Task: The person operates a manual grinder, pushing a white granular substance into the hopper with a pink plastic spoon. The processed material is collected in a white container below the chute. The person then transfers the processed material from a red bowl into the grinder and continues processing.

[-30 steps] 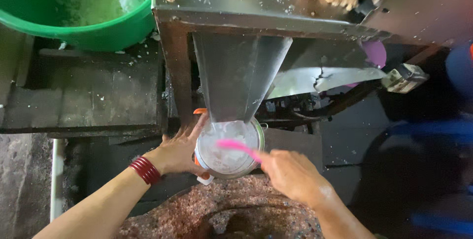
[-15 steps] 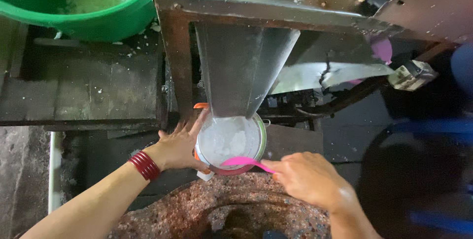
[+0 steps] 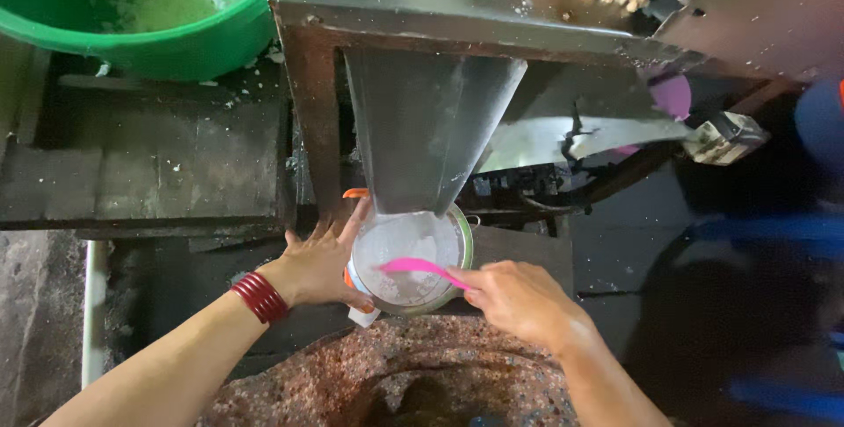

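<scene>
Pink spoon (image 3: 420,268) in right hand (image 3: 519,299) over sieve (image 3: 409,260)

Sitting upright directly beneath the grey metal chute (image 3: 428,128): a round sieve (image 3: 411,260) with a green rim, holding white, wet-looking pulp. Lying slanted across its mesh: a pink spoon (image 3: 420,268), tip pointing left.

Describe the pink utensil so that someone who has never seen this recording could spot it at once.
Start at the grey metal chute that tapers down in the middle of the view. Directly under its mouth sits a round green-rimmed sieve holding white pulp, steadied by the left hand. The pink utensil lies across that sieve, held by the right hand; it is the only slim, bright pink thing there.
</scene>
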